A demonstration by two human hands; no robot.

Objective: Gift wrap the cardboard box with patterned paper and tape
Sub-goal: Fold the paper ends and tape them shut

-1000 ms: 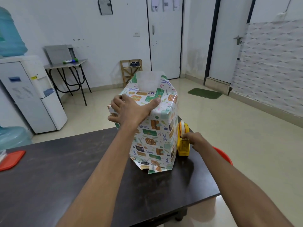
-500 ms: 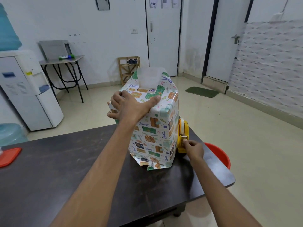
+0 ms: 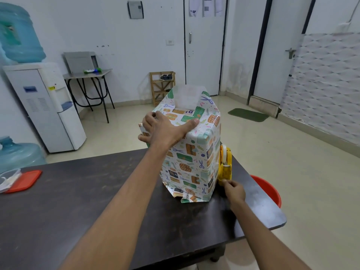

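Cardboard box (image 3: 191, 164) stands upright near the desk's (image 3: 97, 191) far right edge w/ patterned paper (image 3: 206, 117) round it, rear flap still up. Left hand (image 3: 165, 129) clamps the top fold. Right hand (image 3: 232, 190), on the tape dispenser's (image 3: 226, 168) body a sec ago, now has its grip pinched narrow at the near end. Tape pull looks imminent.

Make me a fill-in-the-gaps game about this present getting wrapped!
1. The left hand holds the ____ of the wrapped box.
2. The tape dispenser beside the box is ____ in colour.
3. The right hand pinches at the dispenser, which stands to the ____ of the box.
Missing words: top; yellow; right.
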